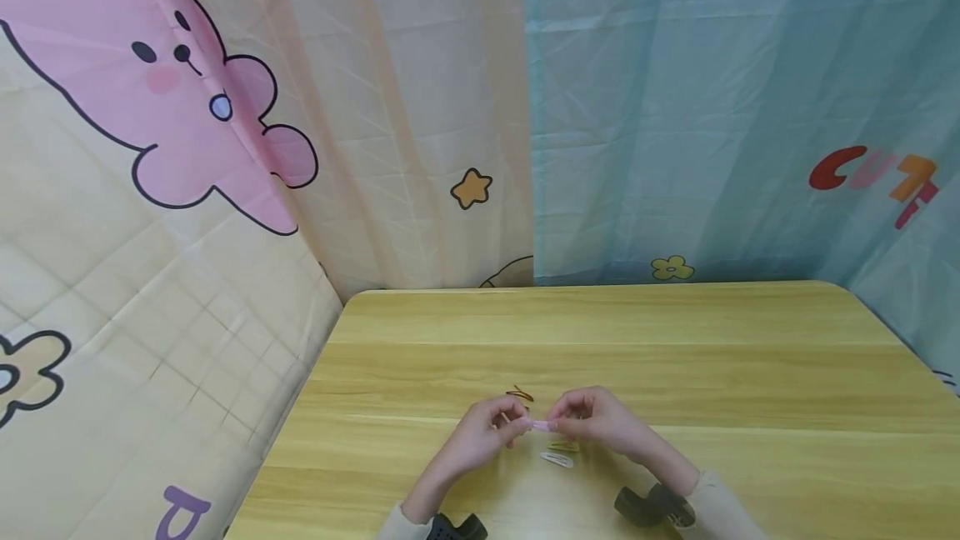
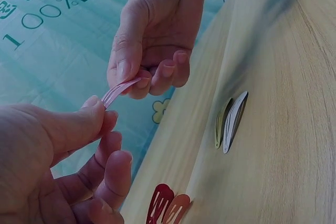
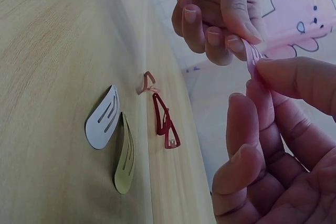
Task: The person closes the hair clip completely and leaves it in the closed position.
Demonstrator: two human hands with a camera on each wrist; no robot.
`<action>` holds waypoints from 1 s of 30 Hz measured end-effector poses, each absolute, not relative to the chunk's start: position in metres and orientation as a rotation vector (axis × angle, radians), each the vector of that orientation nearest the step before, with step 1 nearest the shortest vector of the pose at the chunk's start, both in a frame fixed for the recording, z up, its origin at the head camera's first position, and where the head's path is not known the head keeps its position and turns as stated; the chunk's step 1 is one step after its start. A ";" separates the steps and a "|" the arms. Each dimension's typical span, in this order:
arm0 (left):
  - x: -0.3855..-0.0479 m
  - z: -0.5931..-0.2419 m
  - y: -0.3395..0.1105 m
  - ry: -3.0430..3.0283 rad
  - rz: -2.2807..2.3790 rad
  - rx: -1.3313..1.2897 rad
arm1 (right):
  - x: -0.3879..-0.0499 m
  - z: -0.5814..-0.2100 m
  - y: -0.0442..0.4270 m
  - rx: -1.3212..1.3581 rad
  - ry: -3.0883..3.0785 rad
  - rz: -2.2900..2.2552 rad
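Observation:
A pink snap hair clip (image 1: 540, 425) (image 2: 118, 92) (image 3: 252, 59) is held above the table between both hands. My left hand (image 1: 486, 433) pinches one end between thumb and index finger. The other end is pinched by the thumb and index finger of my right hand (image 1: 600, 422); fingertips cover both ends. Below lie a white clip (image 1: 557, 459) (image 3: 103, 121) and a yellow-green clip (image 1: 564, 446) (image 3: 124, 158), side by side. Beyond my hands are a dark red clip (image 2: 158, 204) (image 3: 161, 116), its two parts spread apart, and an orange-brown clip (image 2: 177, 211) (image 3: 147, 82).
The wood-grain table (image 1: 712, 357) stretches to both sides and behind the clips. A printed cloth (image 1: 420, 107) hangs along its back and left. Each wrist carries a dark camera mount, one (image 1: 652, 507) showing at the right forearm.

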State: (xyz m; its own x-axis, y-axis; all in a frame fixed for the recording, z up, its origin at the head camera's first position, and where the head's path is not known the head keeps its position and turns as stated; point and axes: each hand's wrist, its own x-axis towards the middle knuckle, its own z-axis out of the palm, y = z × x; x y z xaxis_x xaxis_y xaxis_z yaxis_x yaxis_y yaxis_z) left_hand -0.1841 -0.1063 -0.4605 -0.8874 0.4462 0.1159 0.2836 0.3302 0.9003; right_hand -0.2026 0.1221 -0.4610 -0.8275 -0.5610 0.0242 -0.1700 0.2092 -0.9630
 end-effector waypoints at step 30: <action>-0.186 -0.466 -0.110 2.644 1.427 0.554 | -0.203 -0.467 0.122 -0.755 2.338 -1.550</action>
